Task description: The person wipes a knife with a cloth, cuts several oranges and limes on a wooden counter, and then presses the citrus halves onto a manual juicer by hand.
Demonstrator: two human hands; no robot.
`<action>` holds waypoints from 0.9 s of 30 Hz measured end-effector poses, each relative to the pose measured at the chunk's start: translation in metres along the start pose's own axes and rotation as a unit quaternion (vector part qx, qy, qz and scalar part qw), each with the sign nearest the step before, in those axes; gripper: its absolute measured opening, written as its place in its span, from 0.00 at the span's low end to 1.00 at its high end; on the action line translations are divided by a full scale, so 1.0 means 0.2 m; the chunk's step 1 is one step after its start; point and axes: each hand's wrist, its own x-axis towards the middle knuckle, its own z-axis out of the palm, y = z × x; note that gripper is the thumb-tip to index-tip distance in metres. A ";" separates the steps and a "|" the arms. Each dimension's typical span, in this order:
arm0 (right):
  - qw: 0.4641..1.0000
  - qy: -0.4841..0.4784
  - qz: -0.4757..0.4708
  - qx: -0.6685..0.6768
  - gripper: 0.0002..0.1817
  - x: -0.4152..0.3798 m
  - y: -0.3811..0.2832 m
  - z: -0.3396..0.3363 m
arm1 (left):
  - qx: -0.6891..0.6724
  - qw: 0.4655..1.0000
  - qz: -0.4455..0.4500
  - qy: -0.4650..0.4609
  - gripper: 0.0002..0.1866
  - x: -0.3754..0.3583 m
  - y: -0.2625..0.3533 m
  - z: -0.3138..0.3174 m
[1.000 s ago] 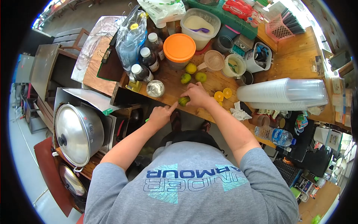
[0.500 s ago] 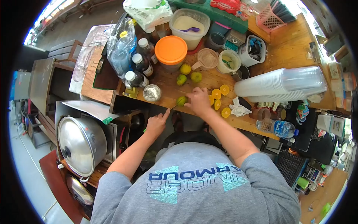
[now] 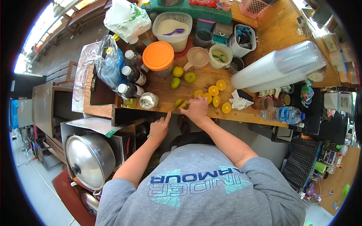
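At the wooden counter (image 3: 264, 30) edge, the right hand (image 3: 196, 109) pins a green lime (image 3: 180, 103) under curled fingers while the left hand (image 3: 160, 127), fingers closed round a knife (image 3: 174, 108), cuts it; finishing likely needs a steady downward stroke.

Lime (image 3: 180, 103) on counter (image 3: 260, 116), 3 whole limes (image 3: 178, 77) behind (halves (image 3: 213, 91) right)

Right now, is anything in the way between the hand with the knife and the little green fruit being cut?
Nothing visible. The left hand holds a green-handled knife whose blade already reaches the small green citrus fruit, and the right hand steadies the fruit on the wooden counter.
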 end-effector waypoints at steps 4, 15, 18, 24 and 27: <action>1.000 0.018 0.004 -0.021 0.22 -0.02 0.00 -0.01 | 0.009 0.999 0.007 0.037 0.38 0.12 0.07 0.03; 1.000 0.005 0.020 0.004 0.20 -0.06 0.01 -0.04 | 0.010 1.000 -0.002 0.018 0.36 0.08 0.07 0.01; 1.000 -0.011 0.024 0.003 0.20 -0.04 0.00 -0.04 | 0.014 1.000 0.005 0.028 0.36 0.12 0.09 0.02; 0.998 -0.050 0.031 -0.010 0.20 -0.02 0.01 -0.07 | 0.022 1.000 -0.007 -0.017 0.38 0.05 0.03 -0.02; 0.998 -0.049 0.032 -0.012 0.20 -0.02 0.01 -0.09 | 0.020 1.000 -0.008 -0.001 0.38 0.13 0.08 -0.01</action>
